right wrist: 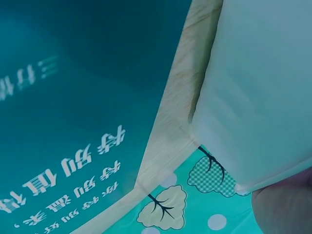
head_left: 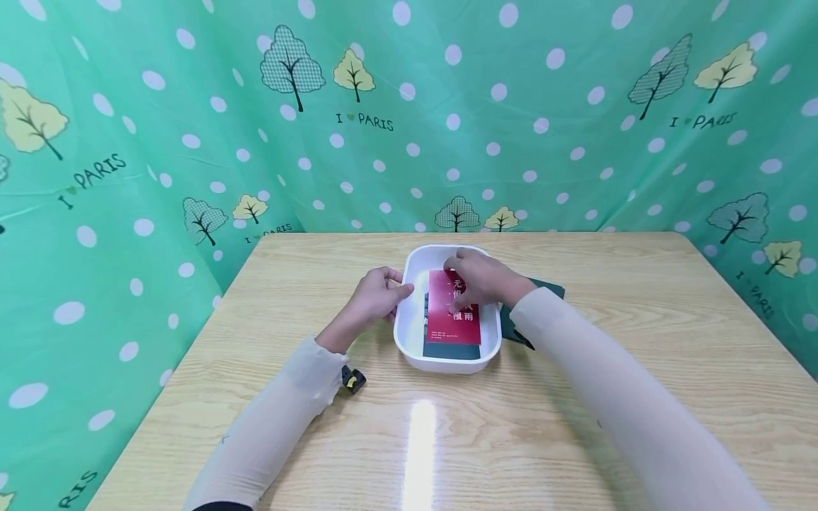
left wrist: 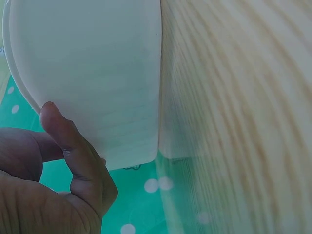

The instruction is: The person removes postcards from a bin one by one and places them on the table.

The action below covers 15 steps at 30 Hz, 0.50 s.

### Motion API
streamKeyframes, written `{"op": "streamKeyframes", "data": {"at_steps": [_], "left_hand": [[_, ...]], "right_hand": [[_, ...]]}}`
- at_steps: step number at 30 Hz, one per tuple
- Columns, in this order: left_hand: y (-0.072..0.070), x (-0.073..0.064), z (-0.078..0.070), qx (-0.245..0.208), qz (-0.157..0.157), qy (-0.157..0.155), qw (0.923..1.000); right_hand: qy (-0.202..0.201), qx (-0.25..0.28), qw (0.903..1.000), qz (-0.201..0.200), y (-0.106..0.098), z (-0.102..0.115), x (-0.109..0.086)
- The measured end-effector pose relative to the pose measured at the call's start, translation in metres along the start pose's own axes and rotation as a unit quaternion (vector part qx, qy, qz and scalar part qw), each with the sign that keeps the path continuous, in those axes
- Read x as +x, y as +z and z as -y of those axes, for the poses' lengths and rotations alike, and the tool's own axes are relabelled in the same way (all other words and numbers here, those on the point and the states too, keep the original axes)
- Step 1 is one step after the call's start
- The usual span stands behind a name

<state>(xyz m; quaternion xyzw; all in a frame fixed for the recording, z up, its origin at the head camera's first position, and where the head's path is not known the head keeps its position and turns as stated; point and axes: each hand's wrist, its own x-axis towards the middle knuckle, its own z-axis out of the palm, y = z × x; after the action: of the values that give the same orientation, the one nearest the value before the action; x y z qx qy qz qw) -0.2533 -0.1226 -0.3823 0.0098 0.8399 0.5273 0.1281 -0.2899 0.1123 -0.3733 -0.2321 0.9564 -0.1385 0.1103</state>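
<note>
A white plastic basin (head_left: 447, 365) stands near the middle of the table. My left hand (head_left: 375, 294) holds its left rim, the thumb over the edge; the left wrist view shows that hand (left wrist: 73, 175) against the basin's outer wall (left wrist: 97, 73). Over the basin, my right hand (head_left: 482, 278) grips a red card (head_left: 454, 332) with white characters, covering part of its right side. Beneath it in the basin lies a dark green card (head_left: 450, 351). Only a bit of the right hand (right wrist: 282, 207) shows in the right wrist view, by the basin's rim.
Another dark green card or booklet (head_left: 548, 286) lies right of the basin, partly under the right forearm; white characters show on it (right wrist: 73, 107). A small black object with a yellow mark (head_left: 353, 380) sits beside the left sleeve. A green patterned curtain (head_left: 447, 170) hangs behind the wooden table (head_left: 639, 319).
</note>
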Motion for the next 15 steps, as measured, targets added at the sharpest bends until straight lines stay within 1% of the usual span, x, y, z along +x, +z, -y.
{"op": "streamKeyframes", "data": {"at_steps": [8, 15], "left_hand": [[-0.0003, 0.0007, 0.0008, -0.001, 0.003, 0.004, 1.0000], [-0.0002, 0.0014, 0.0019, 0.000, 0.003, 0.006, 1.0000]], "right_hand": [[-0.019, 0.013, 0.9992, -0.034, 0.0003, 0.0025, 0.0005], [-0.016, 0.079, 0.9942, -0.071, 0.0010, 0.0029, 0.0005]]}}
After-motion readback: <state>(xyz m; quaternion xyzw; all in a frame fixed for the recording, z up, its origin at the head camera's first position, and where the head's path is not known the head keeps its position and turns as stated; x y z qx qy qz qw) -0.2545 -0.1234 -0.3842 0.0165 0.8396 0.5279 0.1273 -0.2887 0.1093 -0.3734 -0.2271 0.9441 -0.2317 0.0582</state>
